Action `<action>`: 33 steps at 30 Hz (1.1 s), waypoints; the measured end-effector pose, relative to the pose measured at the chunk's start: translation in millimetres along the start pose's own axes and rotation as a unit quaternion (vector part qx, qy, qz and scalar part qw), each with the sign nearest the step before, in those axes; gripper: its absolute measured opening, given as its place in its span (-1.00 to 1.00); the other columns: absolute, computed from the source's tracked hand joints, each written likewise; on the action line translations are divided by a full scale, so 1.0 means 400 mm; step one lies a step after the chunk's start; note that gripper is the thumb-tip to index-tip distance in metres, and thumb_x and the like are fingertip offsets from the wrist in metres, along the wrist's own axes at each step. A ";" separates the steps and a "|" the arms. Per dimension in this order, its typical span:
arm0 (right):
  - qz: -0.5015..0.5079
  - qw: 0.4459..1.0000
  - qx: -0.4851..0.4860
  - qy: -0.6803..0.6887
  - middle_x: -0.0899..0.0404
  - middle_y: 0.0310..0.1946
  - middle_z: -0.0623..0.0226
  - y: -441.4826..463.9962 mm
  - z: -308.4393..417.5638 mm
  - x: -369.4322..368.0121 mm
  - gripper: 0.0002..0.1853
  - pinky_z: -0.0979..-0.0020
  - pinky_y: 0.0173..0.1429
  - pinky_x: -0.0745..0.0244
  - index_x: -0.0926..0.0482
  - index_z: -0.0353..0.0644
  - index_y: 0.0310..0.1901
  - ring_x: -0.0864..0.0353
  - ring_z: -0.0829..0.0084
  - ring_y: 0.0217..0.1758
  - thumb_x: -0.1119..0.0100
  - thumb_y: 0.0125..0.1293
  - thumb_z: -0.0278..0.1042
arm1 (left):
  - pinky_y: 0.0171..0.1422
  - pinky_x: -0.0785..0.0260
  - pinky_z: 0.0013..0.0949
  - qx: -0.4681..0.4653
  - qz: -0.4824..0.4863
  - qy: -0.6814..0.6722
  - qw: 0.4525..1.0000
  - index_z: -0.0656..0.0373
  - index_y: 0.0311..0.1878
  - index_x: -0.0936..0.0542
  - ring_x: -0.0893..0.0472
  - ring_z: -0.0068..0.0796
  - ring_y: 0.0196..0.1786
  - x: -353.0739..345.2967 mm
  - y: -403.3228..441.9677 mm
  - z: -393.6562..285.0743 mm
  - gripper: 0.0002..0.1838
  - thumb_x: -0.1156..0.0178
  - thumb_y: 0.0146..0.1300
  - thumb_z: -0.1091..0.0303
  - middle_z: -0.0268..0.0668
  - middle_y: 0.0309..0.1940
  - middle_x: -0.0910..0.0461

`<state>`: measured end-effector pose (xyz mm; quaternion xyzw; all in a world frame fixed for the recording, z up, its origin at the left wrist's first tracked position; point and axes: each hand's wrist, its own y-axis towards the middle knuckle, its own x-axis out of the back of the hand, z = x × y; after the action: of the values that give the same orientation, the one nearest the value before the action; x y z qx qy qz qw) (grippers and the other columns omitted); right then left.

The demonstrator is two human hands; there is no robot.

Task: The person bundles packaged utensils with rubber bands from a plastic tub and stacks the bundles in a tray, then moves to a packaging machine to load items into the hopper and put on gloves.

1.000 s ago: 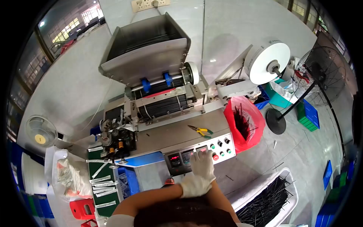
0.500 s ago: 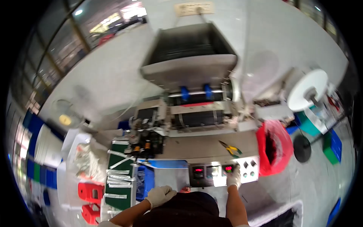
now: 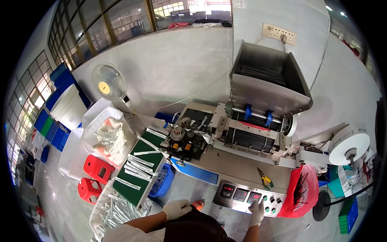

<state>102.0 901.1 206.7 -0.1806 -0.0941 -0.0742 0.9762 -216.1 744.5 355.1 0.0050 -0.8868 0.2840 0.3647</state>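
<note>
My right hand (image 3: 256, 213), in a white glove, is at the front edge of the control panel (image 3: 217, 200), its fingers stretched up toward the digital displays and buttons. Nothing shows in it; whether a fingertip presses a button I cannot tell. My left hand (image 3: 177, 209), also gloved, rests closed in front of my dark apron (image 3: 197, 229), with nothing visible in it. Above the panel stands a machine with a metal hopper (image 3: 272, 90) holding dark thin sticks. Yellow-handled pliers (image 3: 265, 178) lie on its bench top (image 3: 238, 165).
Left of the machine, a green conveyor belt (image 3: 127, 188) carries several wrapped white strips (image 3: 139, 167). Below it is a bin with many more strips (image 3: 121, 211). A blue basket (image 3: 164, 183), red stools (image 3: 98, 168), a fan (image 3: 109, 82) and a red bag (image 3: 296, 193) stand around.
My view has turned left, so the machine now appears further right and tilted. My right hand has dropped slightly from the display toward the panel's front edge. My left hand stays by my apron.
</note>
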 end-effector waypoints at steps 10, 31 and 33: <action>0.198 0.979 -0.046 -0.011 -0.56 -0.36 0.24 -0.334 -0.101 -0.111 -0.79 0.46 -0.23 -0.42 -0.53 -0.26 -0.26 -0.52 0.47 -0.34 0.00 0.24 -0.29 | -0.56 -0.28 -0.51 0.184 -0.265 -0.463 0.826 0.29 -0.39 -0.49 -0.45 -0.56 -0.63 0.058 0.226 0.422 -0.81 -0.12 0.05 0.33 -0.28 -0.61 -0.51; 0.142 0.936 -0.232 -0.222 -0.43 -0.28 0.11 -0.285 0.138 -0.664 -0.76 0.34 -0.12 -0.34 -0.40 -0.27 -0.18 -0.41 0.29 -0.19 0.00 0.23 -0.27 | -0.28 -0.39 -0.23 0.021 -0.224 -0.151 0.962 0.00 0.10 -0.29 -0.55 -0.25 -0.22 0.753 0.928 0.561 -0.39 -0.26 -0.10 0.27 -0.23 -0.27 -0.55; 0.146 0.933 -0.232 -0.234 -0.42 -0.24 0.10 -0.272 0.146 -0.679 -0.74 0.34 -0.10 -0.34 -0.39 -0.27 -0.16 -0.40 0.28 -0.15 0.00 0.23 -0.27 | -0.20 -0.41 -0.16 0.033 -0.245 0.095 0.964 0.05 0.05 -0.36 -0.56 -0.14 -0.25 0.794 0.966 0.578 -0.46 -0.25 -0.09 0.40 -0.13 -0.32 -0.57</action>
<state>-190.4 852.3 239.9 -0.4259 -0.2722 0.0942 0.8577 -681.4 1014.2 235.9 0.2072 -0.8095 0.2144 0.5057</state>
